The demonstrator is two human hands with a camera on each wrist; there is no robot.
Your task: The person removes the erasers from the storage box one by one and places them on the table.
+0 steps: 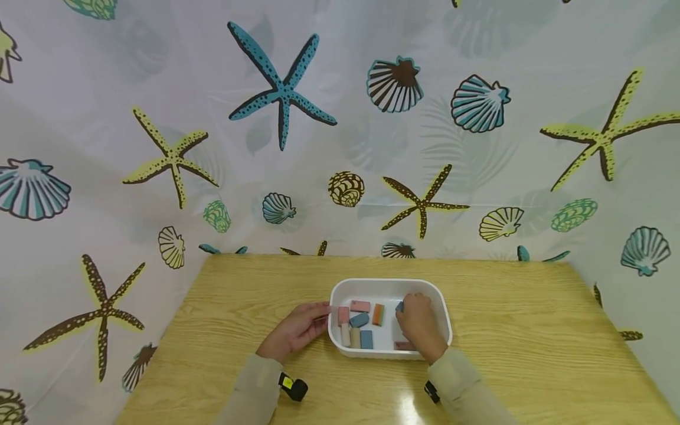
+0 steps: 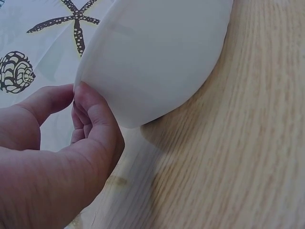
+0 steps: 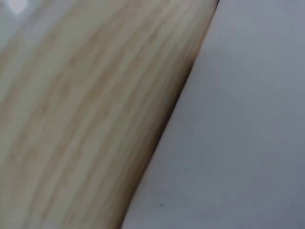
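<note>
A white tray (image 1: 390,354) with rounded corners stands on the table, holding several small erasers. My left hand (image 1: 299,328) pinches the tray's left rim between thumb and fingers; the left wrist view shows this hand (image 2: 81,138) up close against the tray's outer wall (image 2: 157,52). Inside the right part of the tray, my right hand (image 1: 422,323) grips a blue eraser (image 1: 399,306), mostly hidden by the fingers. Below that hand lies a dark pink eraser (image 1: 405,346), partly covered. In the right wrist view only the tray's side (image 3: 228,119) and the table appear.
In the tray's left half lie pink erasers (image 1: 360,306), an orange and green one (image 1: 378,314), blue ones (image 1: 366,339), a whitish one (image 1: 346,334) and a tan one (image 1: 355,337). The wooden table (image 1: 531,330) meets a curtain (image 1: 350,141) printed with shells and starfish.
</note>
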